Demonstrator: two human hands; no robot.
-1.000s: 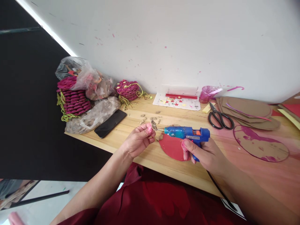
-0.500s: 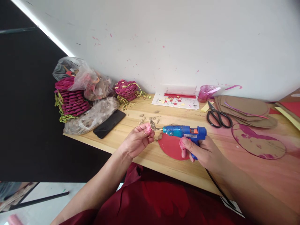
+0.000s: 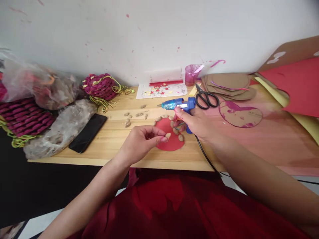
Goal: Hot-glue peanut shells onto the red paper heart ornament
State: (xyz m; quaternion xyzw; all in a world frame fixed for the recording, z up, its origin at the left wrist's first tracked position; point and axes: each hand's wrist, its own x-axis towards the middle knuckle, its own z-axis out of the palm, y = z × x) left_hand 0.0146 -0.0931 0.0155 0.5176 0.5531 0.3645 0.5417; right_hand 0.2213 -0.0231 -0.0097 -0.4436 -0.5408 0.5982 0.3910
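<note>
Pinched between the thumb and fingers of my left hand (image 3: pixel 146 142) is a peanut shell (image 3: pixel 167 135), held just over a red disc (image 3: pixel 166 147). Several peanut shells (image 3: pixel 181 137) sit along the disc's far and right rim. My right hand (image 3: pixel 196 121) is wrapped around a blue hot glue gun (image 3: pixel 184 103), whose nozzle points left beyond the disc. Its black cord (image 3: pixel 204 152) runs down past the table edge. To the left of the disc, several loose peanuts (image 3: pixel 128 121) lie on the wood.
Black scissors (image 3: pixel 206 99) lie beside stacked cardboard ovals (image 3: pixel 226 83) and a purple-smeared cardboard piece (image 3: pixel 241 114). Paper with small stars (image 3: pixel 171 91) and a pink cup (image 3: pixel 191 75) stand against the wall. At left are a phone (image 3: pixel 87 133), a plastic bag (image 3: pixel 62 124) and a purple woven piece (image 3: pixel 99 87).
My view has shifted right and down. The glue gun's nozzle has moved up and away from the peanut shell, and my left hand has brought the shell over the red disc.
</note>
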